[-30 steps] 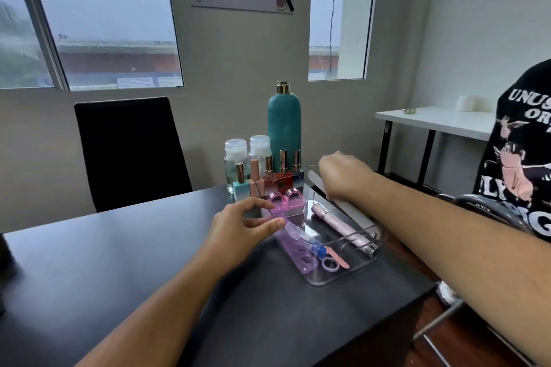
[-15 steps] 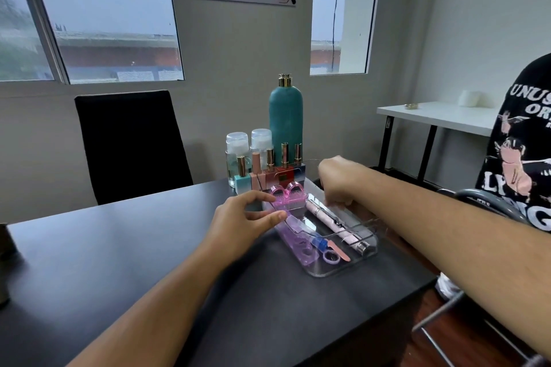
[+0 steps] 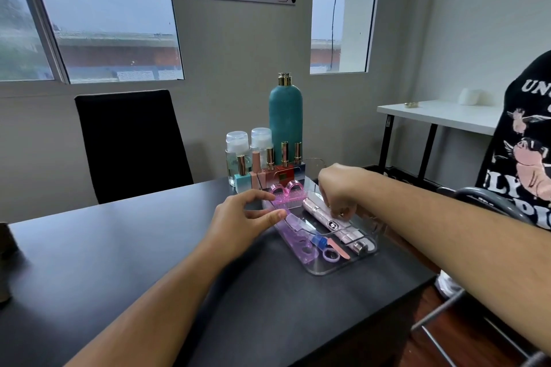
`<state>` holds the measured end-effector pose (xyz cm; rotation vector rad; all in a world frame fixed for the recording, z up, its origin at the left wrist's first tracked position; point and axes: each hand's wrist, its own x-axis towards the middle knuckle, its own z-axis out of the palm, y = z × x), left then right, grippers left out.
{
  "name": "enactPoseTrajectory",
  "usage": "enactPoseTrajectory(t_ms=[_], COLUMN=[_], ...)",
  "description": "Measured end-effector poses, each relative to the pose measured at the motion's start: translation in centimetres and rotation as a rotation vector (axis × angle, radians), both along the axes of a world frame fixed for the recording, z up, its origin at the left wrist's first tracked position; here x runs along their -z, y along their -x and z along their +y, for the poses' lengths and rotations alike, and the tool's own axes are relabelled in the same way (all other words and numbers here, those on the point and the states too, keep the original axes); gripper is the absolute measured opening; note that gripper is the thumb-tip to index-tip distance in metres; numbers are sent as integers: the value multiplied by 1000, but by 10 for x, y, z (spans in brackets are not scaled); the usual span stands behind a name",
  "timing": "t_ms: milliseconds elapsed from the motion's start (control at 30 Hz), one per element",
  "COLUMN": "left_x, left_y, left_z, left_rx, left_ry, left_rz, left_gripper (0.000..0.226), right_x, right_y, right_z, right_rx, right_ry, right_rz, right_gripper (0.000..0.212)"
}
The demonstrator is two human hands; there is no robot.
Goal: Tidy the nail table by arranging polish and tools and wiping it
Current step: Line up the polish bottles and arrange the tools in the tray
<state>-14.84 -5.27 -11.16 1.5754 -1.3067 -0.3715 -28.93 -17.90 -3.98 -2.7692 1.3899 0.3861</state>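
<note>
The clear tray (image 3: pixel 328 271) of tools sits right of centre on the bench (image 3: pixel 119 262). The left hand (image 3: pixel 247 217) rests spread against its left rim. The right hand (image 3: pixel 337 191) curls down inside; whether it pinches anything, I cannot tell. The tray looks light, stiff and slippery, so it is best held by opposite rims.

The right hand (image 3: pixel 337 188) curls its fingers (image 3: pixel 340 208) into the clear tray (image 3: pixel 343 267), hiding whether they hold anything.

Clear glossy plastic tray (image 3: pixel 328 270), matt black table (image 3: pixel 119 247), gold metallic caps (image 3: pixel 284 149)
</note>
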Motion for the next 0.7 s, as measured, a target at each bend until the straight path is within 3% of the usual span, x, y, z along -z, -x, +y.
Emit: enactPoseTrajectory(t_ms=[167, 367, 700], left_x=[0, 1, 3], left_y=[0, -2, -4], left_z=[0, 0, 1], left_rx=[6, 11, 8], left_ry=[4, 5, 10], left_rz=[-10, -7, -8], left_gripper=[34, 35, 41], right_x=[-1, 0, 0], right_y=[2, 4, 6], right_z=[1, 4, -1], right_rx=[14, -36, -17], right_ry=[-94, 40, -42], right_rz=[-115, -92, -124], right_gripper=[23, 20, 17])
